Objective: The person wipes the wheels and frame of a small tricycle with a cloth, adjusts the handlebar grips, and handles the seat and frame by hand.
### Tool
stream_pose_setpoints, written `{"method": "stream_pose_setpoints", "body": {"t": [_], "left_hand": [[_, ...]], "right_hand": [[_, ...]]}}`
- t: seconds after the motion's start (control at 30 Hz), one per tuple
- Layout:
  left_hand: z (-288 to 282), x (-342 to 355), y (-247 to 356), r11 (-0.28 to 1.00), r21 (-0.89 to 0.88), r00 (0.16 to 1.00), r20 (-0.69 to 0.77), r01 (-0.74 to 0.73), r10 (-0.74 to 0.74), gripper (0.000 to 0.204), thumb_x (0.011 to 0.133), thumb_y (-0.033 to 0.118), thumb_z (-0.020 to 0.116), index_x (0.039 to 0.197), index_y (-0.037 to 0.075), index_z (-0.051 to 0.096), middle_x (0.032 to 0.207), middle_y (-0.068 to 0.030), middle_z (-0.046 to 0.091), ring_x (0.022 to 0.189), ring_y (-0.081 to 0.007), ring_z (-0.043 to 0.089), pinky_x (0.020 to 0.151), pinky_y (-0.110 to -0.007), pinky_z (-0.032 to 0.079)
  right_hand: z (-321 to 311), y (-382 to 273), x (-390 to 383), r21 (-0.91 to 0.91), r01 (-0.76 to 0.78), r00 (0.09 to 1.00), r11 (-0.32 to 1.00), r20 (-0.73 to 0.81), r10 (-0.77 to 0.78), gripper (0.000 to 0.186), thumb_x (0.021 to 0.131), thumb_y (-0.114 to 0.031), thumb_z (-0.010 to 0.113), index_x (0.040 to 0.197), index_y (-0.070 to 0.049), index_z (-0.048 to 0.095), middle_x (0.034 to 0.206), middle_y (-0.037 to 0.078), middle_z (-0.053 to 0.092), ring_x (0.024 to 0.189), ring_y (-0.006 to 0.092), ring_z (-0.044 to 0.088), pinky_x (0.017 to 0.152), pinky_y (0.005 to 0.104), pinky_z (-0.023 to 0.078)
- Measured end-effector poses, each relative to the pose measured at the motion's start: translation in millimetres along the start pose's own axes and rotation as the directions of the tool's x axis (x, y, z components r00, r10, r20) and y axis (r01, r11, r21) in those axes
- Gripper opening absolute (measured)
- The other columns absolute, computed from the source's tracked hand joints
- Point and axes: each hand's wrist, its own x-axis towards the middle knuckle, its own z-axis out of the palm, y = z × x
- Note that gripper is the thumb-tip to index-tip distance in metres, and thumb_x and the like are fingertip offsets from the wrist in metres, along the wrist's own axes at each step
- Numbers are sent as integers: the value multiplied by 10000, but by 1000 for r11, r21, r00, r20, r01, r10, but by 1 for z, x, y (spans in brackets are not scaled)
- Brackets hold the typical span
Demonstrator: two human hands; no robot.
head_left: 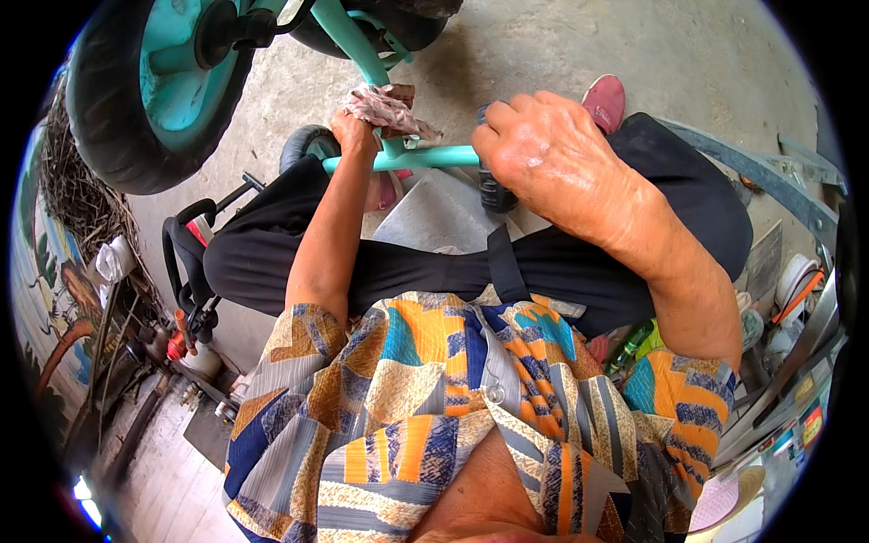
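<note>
Patterned shirt (389,425) fills the bottom, concrete floor (561,45) the top (big wheel (107,118) blocking upper left); left hand (351,131) clutches cloth (385,109); right hand (548,149) curls by black grip (496,192), hold unclear.

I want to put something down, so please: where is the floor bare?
Ahead, bare concrete lies beyond the red shoe and metal rail. A smaller patch sits between the large wheel and the left hand. Crowded: far left, by the twigs, and the view's lower right.
</note>
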Motion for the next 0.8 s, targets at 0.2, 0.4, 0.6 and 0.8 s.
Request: {"method": "stream_pose_setpoints", "body": {"t": [0.2,0.4,0.6,0.8], "left_hand": [[6,-12,-19,798,480,925,290,-363,246,332,681,53,670,993,20,560,860,-75,641,735,-198,624,665,-312,511],[-3,36,-55,567,694,886,246,-444,393,403,688,10,657,1039,31,458,942,-102,617,854,-251,612,757,-355,488],[14,25,-37,594,577,826,337,-560,452,339,726,-103,531,1025,27,437,991,-114,619,842,-208,633,726,-312,529],[21,68,-25,698,465,837,345,-545,424,387,717,-161,464,1057,18,411,1016,-113,605,862,-225,632,729,-335,541]], "right_hand": [[-5,-1,-3,14,-15,997,1000,71,14,63,694,-81,614,738,-60,575,735,72,547,718,222,579,628,333,464],[-5,-5,-4,59,-1,999,998,54,-2,78,672,-93,605,734,-58,575,718,65,523,705,205,560,618,314,438],[-4,-2,-13,97,-33,992,995,122,21,94,651,-99,596,729,-57,564,706,64,502,689,201,537,610,309,419],[-3,-1,-12,104,-26,987,994,158,10,109,641,-94,600,733,-50,563,696,60,494,688,195,533,614,307,413]]}}
